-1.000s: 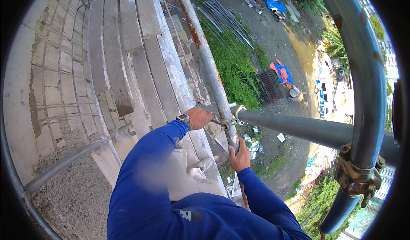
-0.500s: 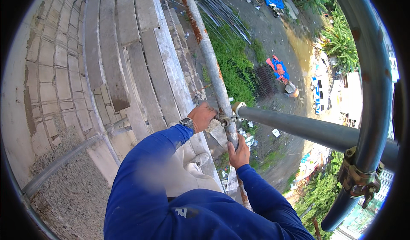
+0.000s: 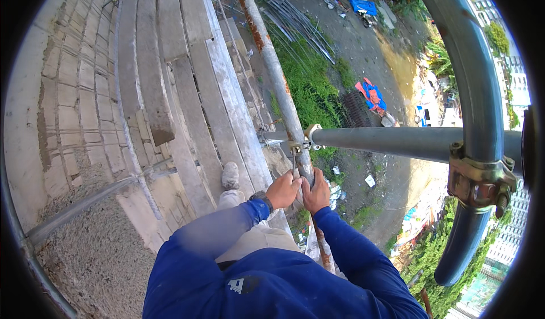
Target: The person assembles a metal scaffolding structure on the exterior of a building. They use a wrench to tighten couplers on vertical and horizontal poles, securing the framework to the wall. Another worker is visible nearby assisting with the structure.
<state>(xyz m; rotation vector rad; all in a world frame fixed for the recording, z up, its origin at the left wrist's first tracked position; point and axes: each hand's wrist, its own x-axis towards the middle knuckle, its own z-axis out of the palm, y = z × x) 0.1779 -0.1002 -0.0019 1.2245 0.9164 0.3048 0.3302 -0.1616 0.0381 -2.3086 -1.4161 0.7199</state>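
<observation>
A rust-patched scaffold pole (image 3: 272,58) runs lengthwise in front of me, with a metal clamp (image 3: 296,147) around it. My left hand (image 3: 284,190) is closed on a thin metal spanner (image 3: 294,164), which reaches up to the clamp. Right beside it, my right hand (image 3: 315,192) wraps around the pole just below the clamp. The two hands touch or nearly touch. From a second clamp part (image 3: 311,136) on the pole's right side, a grey crossing tube (image 3: 386,142) extends to the right.
Worn planks (image 3: 198,86) form the walkway on my left, beside a block wall (image 3: 79,103). A curved dark tube (image 3: 479,92) with a brass-coloured coupler (image 3: 482,177) stands close on the right. Far below lie weeds (image 3: 309,86), a pile of pipes (image 3: 298,26) and scattered rubbish.
My left hand has swung from left of the clamp down toward me, turning the spanner with it, and now sits beside my right hand. The right hand stays on the pole. My view has shifted slightly.
</observation>
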